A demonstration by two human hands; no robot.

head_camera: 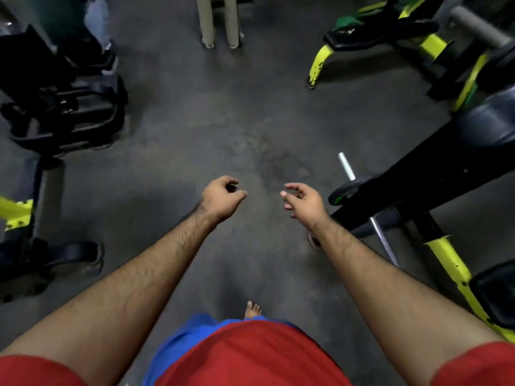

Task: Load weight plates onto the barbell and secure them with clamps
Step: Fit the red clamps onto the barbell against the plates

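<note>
Your left hand (221, 197) and right hand (302, 200) hang loosely curled and empty over the grey floor (223, 129), while the barbell (347, 167) with its weight plate (345, 192) lies just right of your right hand.

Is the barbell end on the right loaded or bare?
Loaded: one dark plate sits on the barbell, its sleeve tip bare. Any clamp: cannot tell.

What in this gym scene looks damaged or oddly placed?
The yellow metal bench leg has chipped, worn paint near its foot. A silver steel barbell lies under the black padded bench. The person's bare foot is risky near weights.
</note>
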